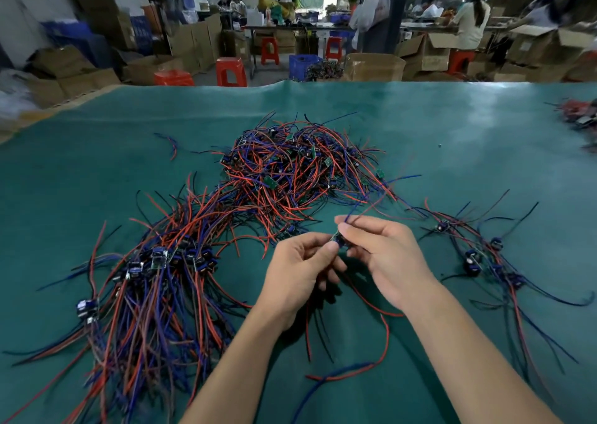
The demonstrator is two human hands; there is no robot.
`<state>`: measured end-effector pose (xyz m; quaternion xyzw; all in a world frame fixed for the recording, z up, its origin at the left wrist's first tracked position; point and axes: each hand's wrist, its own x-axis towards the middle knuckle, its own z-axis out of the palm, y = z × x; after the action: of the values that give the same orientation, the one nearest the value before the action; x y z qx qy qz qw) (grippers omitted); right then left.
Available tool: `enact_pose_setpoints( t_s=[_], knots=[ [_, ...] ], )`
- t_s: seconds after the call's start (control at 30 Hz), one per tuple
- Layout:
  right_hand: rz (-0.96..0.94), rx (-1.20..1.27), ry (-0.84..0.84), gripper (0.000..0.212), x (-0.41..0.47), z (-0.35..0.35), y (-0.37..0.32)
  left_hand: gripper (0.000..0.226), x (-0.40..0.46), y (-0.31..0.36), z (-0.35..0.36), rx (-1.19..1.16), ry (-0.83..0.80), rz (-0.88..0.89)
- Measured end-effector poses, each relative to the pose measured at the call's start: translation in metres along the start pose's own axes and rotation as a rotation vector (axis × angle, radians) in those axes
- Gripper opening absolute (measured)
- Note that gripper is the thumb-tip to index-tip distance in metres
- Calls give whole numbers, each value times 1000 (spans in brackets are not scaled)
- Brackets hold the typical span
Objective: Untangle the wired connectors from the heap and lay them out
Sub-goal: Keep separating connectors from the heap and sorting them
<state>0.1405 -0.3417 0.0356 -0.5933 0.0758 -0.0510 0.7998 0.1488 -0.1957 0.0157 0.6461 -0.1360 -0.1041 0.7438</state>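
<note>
A tangled heap of wired connectors [290, 168] with red, blue and black leads lies mid-table. Both my hands hold one small connector [338, 240] above the green mat, just in front of the heap. My left hand [300, 275] pinches its lower end with thumb and fingers. My right hand [384, 255] pinches its upper end and a blue lead that rises toward the heap. Red and blue leads [371, 355] trail from it over the mat below my wrists. A laid-out bundle of connectors [151, 278] lies at the left, and a smaller row of connectors [478, 259] at the right.
The green mat [452, 133] covers the table. Another pile of parts [578, 116] sits at the far right edge. Beyond the table stand red stools [231, 71], cardboard boxes [374, 66], a blue crate [302, 65], and people at benches.
</note>
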Motion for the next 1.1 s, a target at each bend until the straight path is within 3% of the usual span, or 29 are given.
enact_pose_setpoints(
  t_s=[0.1,0.17,0.27,0.37,0.57,0.7,0.83,0.9,1.03,1.1],
  knots=[
    [46,-3,-132,16,3,-10,-3,19,-1,0,-1,-41,-59,-3],
    [20,-50,-128,17,4,-17,-5,22,-1,0,0,-43,-79,-15],
    [-144,-317,-19,6,5,-23,-4,20,-1,-1,2,79,-72,-18],
    [-312,-567,164,11,11,-30,-4,19,-1,-1,3,163,-76,-22],
    [-467,-467,470,10,14,-53,-16,18,-2,2,3,178,-97,-45],
    [-507,-228,704,17,15,-66,-23,18,-3,2,6,176,-89,-50],
    [-471,-11,879,21,15,-68,-27,20,-1,1,6,105,38,-26],
    [-370,-100,730,23,13,-56,-21,18,0,1,6,55,86,-14],
    [-185,-416,85,17,3,-14,2,16,-1,2,7,14,66,2],
    [-209,-416,12,7,1,-6,8,17,-1,2,6,38,43,1]
  ],
)
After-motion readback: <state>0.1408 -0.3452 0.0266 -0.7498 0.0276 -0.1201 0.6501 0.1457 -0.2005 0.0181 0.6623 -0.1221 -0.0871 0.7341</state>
